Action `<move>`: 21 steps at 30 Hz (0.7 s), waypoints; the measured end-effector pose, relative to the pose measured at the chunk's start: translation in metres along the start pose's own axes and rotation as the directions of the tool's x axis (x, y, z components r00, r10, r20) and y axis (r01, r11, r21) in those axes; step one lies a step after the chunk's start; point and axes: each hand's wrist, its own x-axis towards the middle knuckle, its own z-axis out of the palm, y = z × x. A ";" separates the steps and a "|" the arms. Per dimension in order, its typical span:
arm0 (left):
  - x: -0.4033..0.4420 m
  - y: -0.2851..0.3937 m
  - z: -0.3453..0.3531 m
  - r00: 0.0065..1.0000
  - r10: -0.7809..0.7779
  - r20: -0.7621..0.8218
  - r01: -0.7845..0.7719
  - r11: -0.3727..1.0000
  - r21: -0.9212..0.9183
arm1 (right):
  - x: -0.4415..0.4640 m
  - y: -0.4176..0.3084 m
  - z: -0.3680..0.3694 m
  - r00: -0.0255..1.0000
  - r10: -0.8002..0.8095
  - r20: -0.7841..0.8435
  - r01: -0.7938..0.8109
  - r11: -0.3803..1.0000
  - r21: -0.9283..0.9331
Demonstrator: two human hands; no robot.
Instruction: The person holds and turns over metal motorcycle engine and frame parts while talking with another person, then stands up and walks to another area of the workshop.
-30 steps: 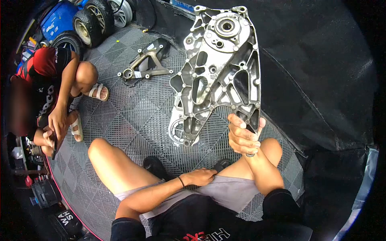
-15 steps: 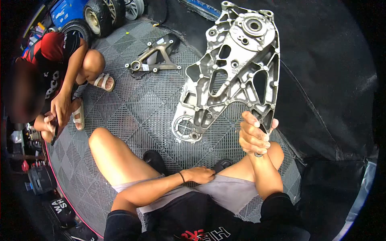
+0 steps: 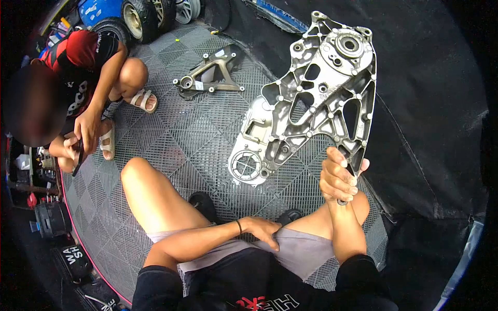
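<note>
Bracket [image 3: 225,72] laid on floor [image 3: 187,135], left of casting [image 3: 337,76] | cover [image 3: 245,139] partly overlapped by casting | casting held in right hand [image 3: 339,179] | co-worker [image 3: 80,67] positioned at left | wheels [image 3: 148,18] placed beyond co-worker | sheet [image 3: 420,98] located at right

Black short-sleeved shirt [image 3: 249,280], red and white lettering; grey shorts [image 3: 303,246]; thin dark wristband [image 3: 239,226].

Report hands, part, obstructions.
Right hand grips large metal casting, raised. Left hand empty, at lap. Round-ended silver cover on floor, partly behind casting.
</note>
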 end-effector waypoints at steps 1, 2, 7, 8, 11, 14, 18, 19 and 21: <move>0.001 -0.001 0.001 1.000 0.014 -0.016 -0.014 1.000 -0.011 | 0.000 0.000 0.001 1.000 0.002 -0.002 -0.002 1.000 -0.004; 0.002 -0.003 0.001 1.000 0.026 -0.014 -0.027 0.999 -0.025 | 0.000 0.000 0.001 1.000 0.005 -0.004 -0.005 1.000 -0.008; 0.002 0.000 0.001 1.000 0.014 -0.021 -0.014 1.000 -0.008 | -0.002 0.000 0.001 1.000 0.013 -0.006 -0.013 1.000 -0.025; 0.002 0.000 0.001 1.000 0.001 -0.021 -0.001 1.000 -0.002 | -0.002 0.000 0.001 1.000 0.011 -0.012 -0.011 1.000 -0.023; -0.002 0.008 -0.002 0.999 -0.021 -0.041 0.022 0.999 0.026 | -0.004 0.002 0.002 1.000 0.007 -0.026 -0.007 1.000 -0.013; -0.001 0.005 0.002 0.997 0.002 -0.083 0.003 0.999 0.052 | -0.004 0.002 0.001 0.999 0.032 -0.016 -0.032 0.999 -0.013; 0.005 -0.002 0.011 0.990 0.055 -0.132 -0.050 0.998 0.043 | -0.005 0.000 0.001 0.996 0.092 0.012 -0.091 0.992 -0.093; 0.006 -0.003 0.011 0.985 0.071 -0.156 -0.065 0.997 0.043 | -0.005 0.001 0.000 0.996 0.089 0.011 -0.087 0.992 -0.094; 0.005 0.001 0.008 0.990 0.034 -0.139 -0.030 0.999 0.036 | -0.006 0.002 0.001 0.997 0.072 -0.023 -0.073 0.996 -0.058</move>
